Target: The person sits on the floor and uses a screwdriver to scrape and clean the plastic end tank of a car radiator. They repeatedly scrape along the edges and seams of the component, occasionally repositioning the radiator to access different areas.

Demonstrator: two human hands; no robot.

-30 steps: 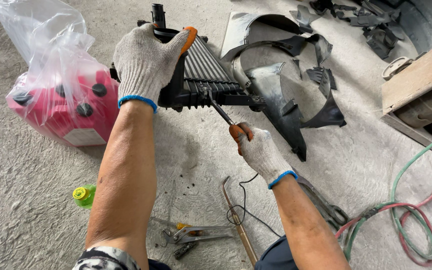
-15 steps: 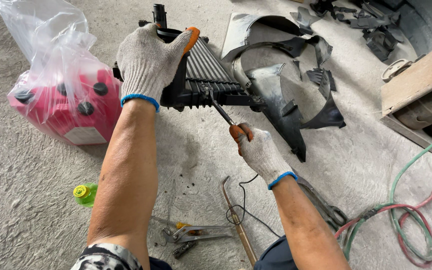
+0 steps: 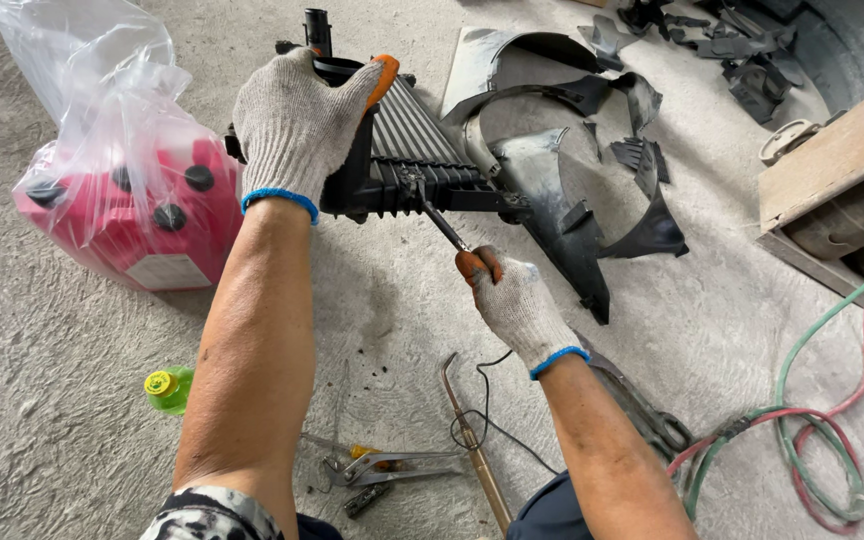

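My left hand (image 3: 297, 125), in a white knit glove with orange fingertips, grips the top edge of a black finned radiator (image 3: 407, 150) that stands tilted on the concrete floor. My right hand (image 3: 517, 305), gloved the same way, is closed around the handle of a screwdriver (image 3: 444, 225). The tool's tip rests against the ribbed black side tank (image 3: 432, 190) of the radiator. A black pipe stub (image 3: 317, 25) sticks up from the radiator's far corner.
A plastic bag holding red canisters (image 3: 127, 210) lies at left. Broken black plastic panels (image 3: 572, 190) lie behind the radiator. Pliers (image 3: 392, 465), a metal bar (image 3: 472, 445), a green-capped bottle (image 3: 167, 388), green and red hoses (image 3: 812, 440) and a wooden box (image 3: 842, 190) surround me.
Both hands hold nearly the same pose. The radiator has tipped very slightly under my left hand, with the screwdriver staying against its side.
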